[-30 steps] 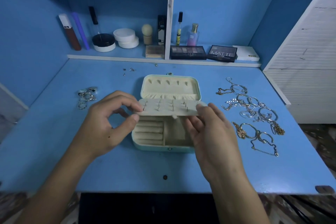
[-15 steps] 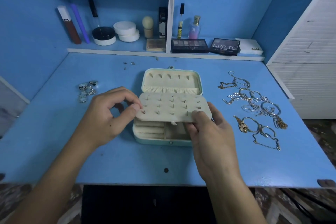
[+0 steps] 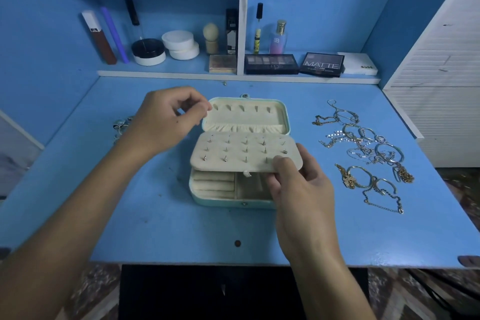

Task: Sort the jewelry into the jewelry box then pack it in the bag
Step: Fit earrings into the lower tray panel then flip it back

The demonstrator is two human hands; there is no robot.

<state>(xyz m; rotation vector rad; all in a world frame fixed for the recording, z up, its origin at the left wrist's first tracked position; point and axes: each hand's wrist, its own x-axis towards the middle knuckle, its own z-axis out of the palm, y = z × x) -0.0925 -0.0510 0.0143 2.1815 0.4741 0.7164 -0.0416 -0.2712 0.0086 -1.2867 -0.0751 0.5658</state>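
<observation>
Jewelry box (image 3: pixel 235 196) sat open mid-bench (image 3: pixel 155 215), lid back. Right hand (image 3: pixel 298 184) pinched the earring panel (image 3: pixel 244 153) by its near right corner, held over the tray. Left hand (image 3: pixel 166 122) hovered by the lid, fingers loosely curled, holding nothing visible. Chains and bangles (image 3: pixel 363 153) lay right of the box.

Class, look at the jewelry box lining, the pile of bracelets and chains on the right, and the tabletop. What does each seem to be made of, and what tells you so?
Jewelry box lining: soft cream fabric, probably velvet or flocking; matte, with a gathered pocket.
Bracelets and chains: metal, gold and silver toned; they glint.
Tabletop: probably painted board; blue coat with scuffs and dark marks.
</observation>
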